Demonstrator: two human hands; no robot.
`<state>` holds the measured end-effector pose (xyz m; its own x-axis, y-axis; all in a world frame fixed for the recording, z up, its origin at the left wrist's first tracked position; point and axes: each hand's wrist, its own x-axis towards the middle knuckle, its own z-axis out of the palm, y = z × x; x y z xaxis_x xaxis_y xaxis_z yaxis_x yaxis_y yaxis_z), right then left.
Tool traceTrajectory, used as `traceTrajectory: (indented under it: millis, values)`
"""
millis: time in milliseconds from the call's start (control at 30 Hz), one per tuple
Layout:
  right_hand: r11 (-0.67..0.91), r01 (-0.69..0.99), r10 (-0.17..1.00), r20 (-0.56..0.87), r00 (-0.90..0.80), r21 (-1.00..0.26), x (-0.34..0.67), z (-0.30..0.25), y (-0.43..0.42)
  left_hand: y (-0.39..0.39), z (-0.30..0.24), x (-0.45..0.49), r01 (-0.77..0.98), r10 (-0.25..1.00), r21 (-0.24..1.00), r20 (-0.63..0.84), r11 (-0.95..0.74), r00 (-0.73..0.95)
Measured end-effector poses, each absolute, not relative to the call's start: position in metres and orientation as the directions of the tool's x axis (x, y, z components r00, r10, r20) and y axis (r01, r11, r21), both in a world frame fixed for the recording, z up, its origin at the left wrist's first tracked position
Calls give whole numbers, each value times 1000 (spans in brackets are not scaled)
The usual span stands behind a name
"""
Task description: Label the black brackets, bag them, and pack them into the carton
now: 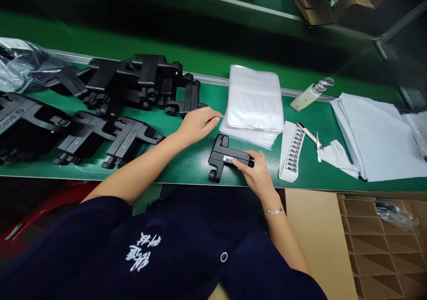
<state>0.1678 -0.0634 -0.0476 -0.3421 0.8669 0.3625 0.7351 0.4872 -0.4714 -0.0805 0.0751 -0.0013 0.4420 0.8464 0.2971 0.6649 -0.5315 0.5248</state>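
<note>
My right hand point(256, 171) grips the right end of a black plastic bracket point(218, 158) lying near the table's front edge. Its thumb rests by a small white and black label point(228, 159) on the bracket. My left hand point(199, 124) is above the table, fingers stretched toward the left edge of a stack of clear plastic bags point(255, 97). Its thumb lies close under the index finger, with nothing visible between them; whether the fingertips touch the bags I cannot tell. Right of the bracket lies a label sheet point(291, 153) with a column of black-and-white labels.
Several more black brackets point(128, 139) marked BOSCH cover the table's left side, beside a plastic-wrapped bundle point(25, 64). To the right are a clear bottle point(310, 96), a cutter-like tool point(307, 133), scissors point(318, 144) and white sheets point(383, 135). A divided cardboard box point(383, 246) stands below.
</note>
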Motion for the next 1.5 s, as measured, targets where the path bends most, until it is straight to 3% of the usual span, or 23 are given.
traceTrajectory:
  millis: [100,233,400,500,700,933,1133,1333,1500]
  values:
    - [321,657,938,325,-120,-682,173,-38,-71,100,4,-52,695,800,402,214,-596,561]
    - [75,344,977,138,162,-936,182,-23,-79,124,0,-5,667,690,188,92,-720,718]
    - [-35,-103,959,-63,276,-994,195,-20,-82,130,-16,20,658,659,23,21,-752,752]
    - [-36,-211,950,-99,295,-977,200,-22,-84,132,-14,19,710,710,28,6,-704,704]
    - [-33,-228,944,-105,312,-973,202,-20,-86,144,16,14,801,803,93,-29,-591,595]
    - [-34,-217,943,-103,317,-976,200,-13,-86,132,18,10,706,731,-199,-112,-680,673]
    - [-25,-166,947,-76,311,-986,200,-10,-87,115,0,8,552,593,-276,-90,-787,800]
    - [-12,-100,944,-45,327,-995,198,-8,-86,123,-8,0,546,568,-194,-86,-815,818]
    - [92,-106,944,53,325,-990,201,-22,-86,136,0,4,675,674,-24,25,-738,738]
